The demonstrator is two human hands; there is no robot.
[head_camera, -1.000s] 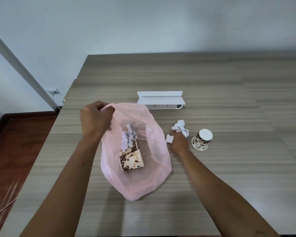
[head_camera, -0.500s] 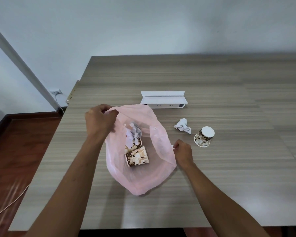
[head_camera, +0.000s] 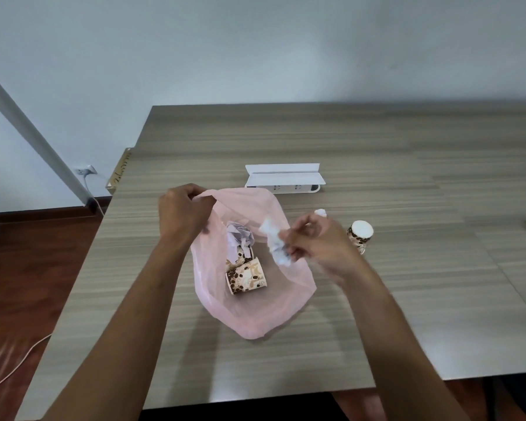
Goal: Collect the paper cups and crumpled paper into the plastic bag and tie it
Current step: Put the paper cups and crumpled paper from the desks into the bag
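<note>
While the wooden table (head_camera: 377, 299) carries everything, the pink plastic bag (head_camera: 249, 314) lies open at its centre, 2 paper cups (head_camera: 246, 276) and crumpled paper (head_camera: 239, 241) inside. At 9 o'clock the left hand (head_camera: 184, 212) pinches the rim; at 3 o'clock the right hand (head_camera: 319, 247) grips a paper wad (head_camera: 275, 246) over the opening. 1 cup (head_camera: 360, 237) stands further out at 3 o'clock.

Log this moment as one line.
left hand: holds pink bag rim open | right hand: holds crumpled paper over bag | paper cup: on table, unbagged
</note>
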